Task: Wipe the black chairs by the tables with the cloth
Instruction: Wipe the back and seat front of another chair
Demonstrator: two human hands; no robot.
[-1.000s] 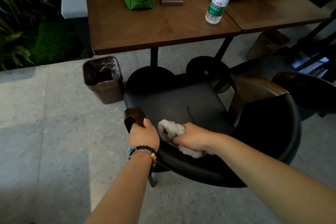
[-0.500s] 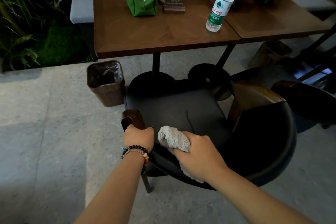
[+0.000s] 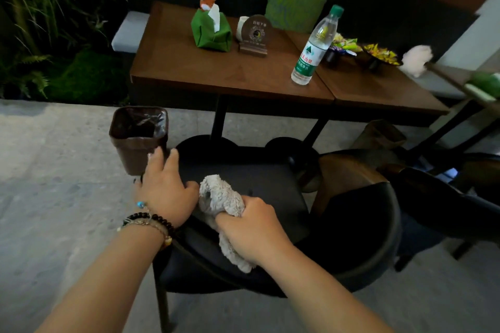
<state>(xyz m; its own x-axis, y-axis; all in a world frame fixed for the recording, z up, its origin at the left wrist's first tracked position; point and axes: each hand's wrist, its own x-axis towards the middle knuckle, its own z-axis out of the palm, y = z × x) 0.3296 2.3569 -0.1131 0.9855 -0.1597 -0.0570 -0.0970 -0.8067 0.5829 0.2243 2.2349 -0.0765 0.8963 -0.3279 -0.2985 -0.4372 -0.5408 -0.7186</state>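
A black chair (image 3: 259, 181) with wooden armrests stands in front of me, facing the brown table (image 3: 230, 73). My left hand (image 3: 165, 189), with bead bracelets on its wrist, lies over the chair's left armrest end and wraps it, thumb toward the seat. Beside it my right hand (image 3: 251, 227) grips a bunched grey fluffy cloth (image 3: 221, 197) that presses on the near left part of the seat. One end of the cloth hangs below my fist. A second black chair (image 3: 446, 211) stands to the right.
A brown lined bin (image 3: 138, 138) stands on the floor just beyond my left hand. On the table are a green tissue box (image 3: 211, 32), a small round sign (image 3: 255, 35) and a water bottle (image 3: 313, 48). Plants (image 3: 54, 35) fill the far left.
My left hand has slid forward and now covers the armrest end that showed before. My right hand has kept hold of the cloth and shifted it along the seat. My view has lifted.
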